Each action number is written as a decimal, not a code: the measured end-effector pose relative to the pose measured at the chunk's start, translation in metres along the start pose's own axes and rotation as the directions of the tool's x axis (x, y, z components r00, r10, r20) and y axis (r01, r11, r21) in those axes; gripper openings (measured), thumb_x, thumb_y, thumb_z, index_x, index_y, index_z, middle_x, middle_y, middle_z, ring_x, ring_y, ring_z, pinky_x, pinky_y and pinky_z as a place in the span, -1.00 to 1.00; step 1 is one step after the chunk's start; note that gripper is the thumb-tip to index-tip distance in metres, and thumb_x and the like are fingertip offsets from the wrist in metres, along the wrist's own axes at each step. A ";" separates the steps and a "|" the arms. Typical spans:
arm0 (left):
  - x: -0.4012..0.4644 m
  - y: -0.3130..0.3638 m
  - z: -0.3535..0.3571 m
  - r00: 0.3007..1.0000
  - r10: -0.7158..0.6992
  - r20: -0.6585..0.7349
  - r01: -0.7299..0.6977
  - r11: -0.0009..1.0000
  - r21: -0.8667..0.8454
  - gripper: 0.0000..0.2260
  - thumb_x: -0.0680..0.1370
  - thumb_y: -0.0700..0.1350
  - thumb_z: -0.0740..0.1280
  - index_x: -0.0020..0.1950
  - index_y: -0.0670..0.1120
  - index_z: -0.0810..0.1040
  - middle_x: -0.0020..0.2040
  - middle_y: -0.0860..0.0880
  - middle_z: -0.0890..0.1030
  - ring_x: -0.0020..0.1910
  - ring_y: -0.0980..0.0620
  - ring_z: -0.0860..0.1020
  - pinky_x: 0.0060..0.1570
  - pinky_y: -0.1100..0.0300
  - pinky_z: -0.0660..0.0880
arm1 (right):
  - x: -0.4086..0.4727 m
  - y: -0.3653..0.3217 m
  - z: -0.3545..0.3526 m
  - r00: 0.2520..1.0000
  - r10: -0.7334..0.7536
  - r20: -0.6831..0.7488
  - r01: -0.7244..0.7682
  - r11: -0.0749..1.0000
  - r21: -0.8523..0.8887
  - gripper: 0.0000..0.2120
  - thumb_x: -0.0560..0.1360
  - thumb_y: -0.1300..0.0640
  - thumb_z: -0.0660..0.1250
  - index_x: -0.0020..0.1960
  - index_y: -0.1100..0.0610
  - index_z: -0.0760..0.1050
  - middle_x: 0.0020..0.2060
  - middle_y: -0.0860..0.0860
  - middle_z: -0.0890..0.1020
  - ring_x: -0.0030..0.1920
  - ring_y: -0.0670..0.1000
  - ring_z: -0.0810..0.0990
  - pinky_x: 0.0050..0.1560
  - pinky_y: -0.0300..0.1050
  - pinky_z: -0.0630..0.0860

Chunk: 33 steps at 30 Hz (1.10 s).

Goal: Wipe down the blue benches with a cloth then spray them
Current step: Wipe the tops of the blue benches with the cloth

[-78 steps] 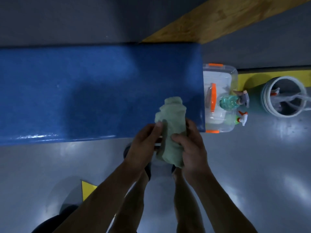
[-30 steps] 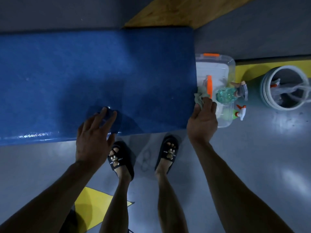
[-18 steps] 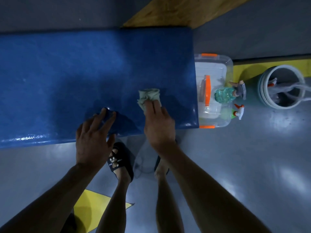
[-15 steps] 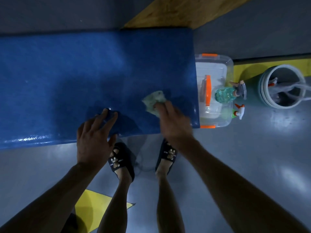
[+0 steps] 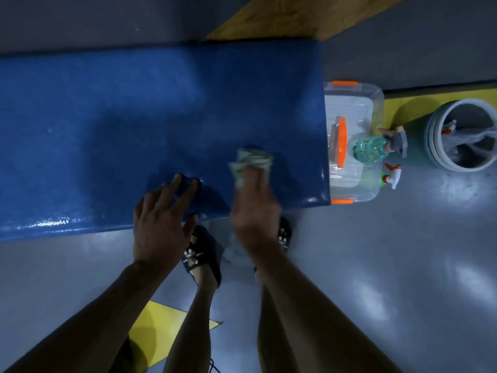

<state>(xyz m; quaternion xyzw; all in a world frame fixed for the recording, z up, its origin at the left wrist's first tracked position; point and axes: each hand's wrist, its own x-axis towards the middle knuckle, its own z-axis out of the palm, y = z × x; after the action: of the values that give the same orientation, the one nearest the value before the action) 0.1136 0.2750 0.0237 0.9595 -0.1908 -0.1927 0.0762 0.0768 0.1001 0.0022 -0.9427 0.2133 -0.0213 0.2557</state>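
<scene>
The blue bench (image 5: 113,125) runs across the view and ends at the right. My right hand (image 5: 255,208) holds a bunched pale green cloth (image 5: 251,160) pressed down on the bench top near its front right part; the fingers lie over the cloth and the hand is blurred. My left hand (image 5: 161,219) rests on the bench's front edge with its fingers spread, touching the top. Two spray bottles stand just past the bench's right end: a teal one (image 5: 371,150) and a green one with a white and orange trigger (image 5: 390,176).
A clear plastic box with orange latches (image 5: 352,103) sits against the bench's right end, bearing the bottles. A grey bucket (image 5: 441,157) stands farther right on the floor. My feet in black sandals (image 5: 201,254) stand at the bench's front. Yellow floor markings lie behind and below.
My right hand has swept the cloth back and forth over the bench's right part, and is now left of where it was half a second ago. The left hand has stayed put.
</scene>
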 end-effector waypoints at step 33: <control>0.003 -0.007 -0.004 0.999 0.046 -0.021 -0.046 0.999 0.001 -0.34 0.42 0.01 0.49 0.49 0.02 0.35 0.47 -0.09 0.38 0.29 -0.25 0.37 0.17 -0.25 0.41 | 0.024 0.124 -0.091 0.967 0.252 0.027 -0.242 0.950 -0.197 -0.67 0.49 0.23 0.26 0.23 0.13 0.30 0.13 0.17 0.47 -0.15 0.36 0.58 -0.23 0.15 0.52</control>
<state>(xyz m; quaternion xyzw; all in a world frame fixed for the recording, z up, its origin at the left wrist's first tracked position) 0.1202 0.2803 0.0252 0.9569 -0.2120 -0.1807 0.0823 0.0371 -0.0491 0.0186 -0.9291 0.3241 0.0559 0.1694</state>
